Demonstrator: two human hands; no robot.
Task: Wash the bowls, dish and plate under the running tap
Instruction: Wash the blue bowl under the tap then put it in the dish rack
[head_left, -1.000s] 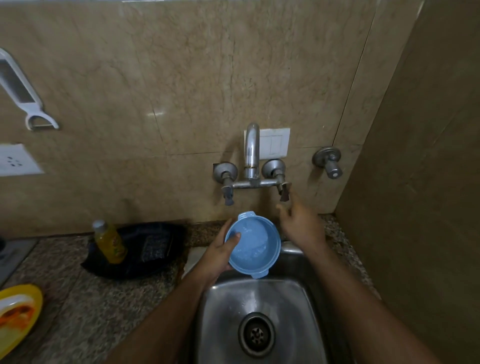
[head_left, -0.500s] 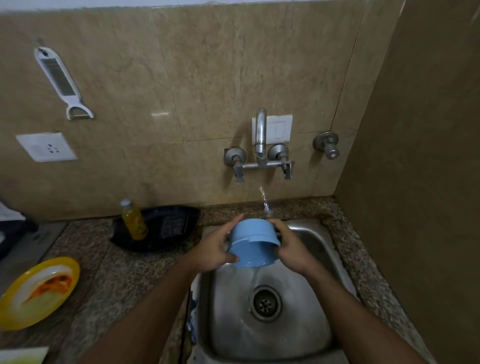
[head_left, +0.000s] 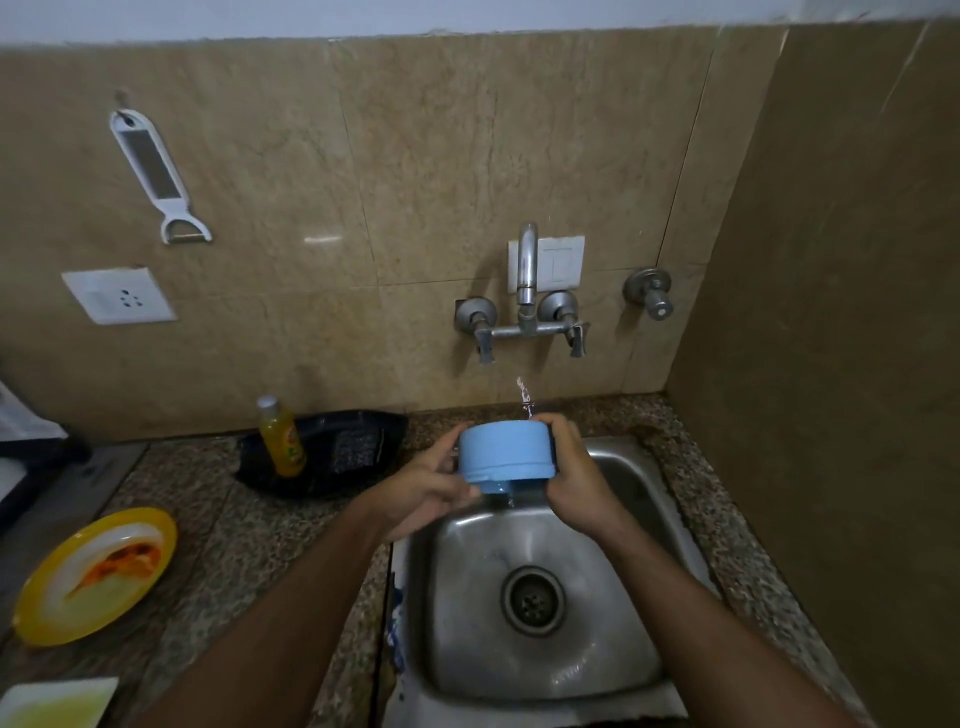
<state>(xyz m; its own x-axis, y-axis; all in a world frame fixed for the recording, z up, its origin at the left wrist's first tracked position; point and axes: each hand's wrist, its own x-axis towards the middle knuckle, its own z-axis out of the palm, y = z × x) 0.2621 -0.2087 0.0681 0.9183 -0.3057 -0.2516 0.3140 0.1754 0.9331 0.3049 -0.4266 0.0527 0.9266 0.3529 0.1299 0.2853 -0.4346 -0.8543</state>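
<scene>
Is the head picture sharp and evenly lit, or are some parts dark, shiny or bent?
Head view: dim overall; a small glare streak on the wall tile; the sink reflects light; the blue bowl looks sharp; wide-angle bending curves the wall's top edge; corners darken.

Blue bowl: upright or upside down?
Upside down. The blue bowl shows its base upward, rim facing the sink, water draining below, gripped by both hands.

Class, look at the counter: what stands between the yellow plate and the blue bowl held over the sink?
In the head view, the yellow soap bottle and a black tray stand between the yellow plate and blue bowl.
</scene>
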